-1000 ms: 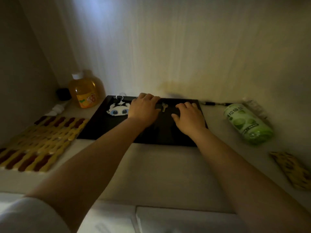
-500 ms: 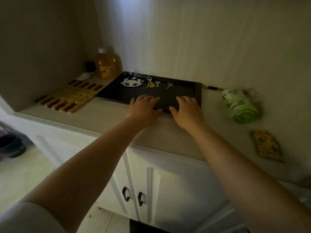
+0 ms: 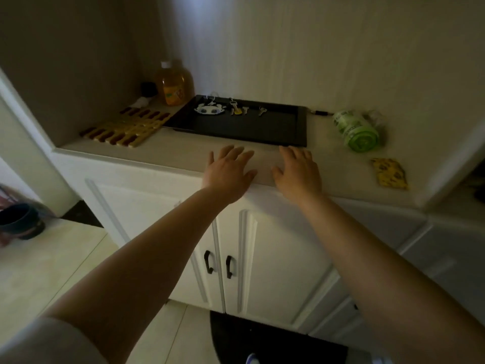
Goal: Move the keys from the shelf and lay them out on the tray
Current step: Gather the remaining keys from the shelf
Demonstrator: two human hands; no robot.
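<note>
A black tray [image 3: 278,127] lies on the beige shelf [image 3: 168,153] against the back wall. Along its far edge sit a white cartoon keychain [image 3: 210,109], a yellow-headed key bunch [image 3: 237,110] and a single silver key [image 3: 261,110]. My left hand [image 3: 228,172] hovers flat over the shelf's front edge, fingers spread, holding nothing. My right hand [image 3: 298,170] is beside it, also spread and empty, its fingertips just short of the tray's near rim.
An orange bottle [image 3: 174,84] stands left of the tray beside a yellow-and-brown slatted mat [image 3: 126,126]. A green wipes pack [image 3: 355,130] and a yellow packet [image 3: 389,173] lie at the right. White cabinet doors with black handles [image 3: 219,266] are below.
Both hands have pulled back from the tray to the shelf's front edge. The view has drawn back and down, so the cabinet doors and floor now show.
</note>
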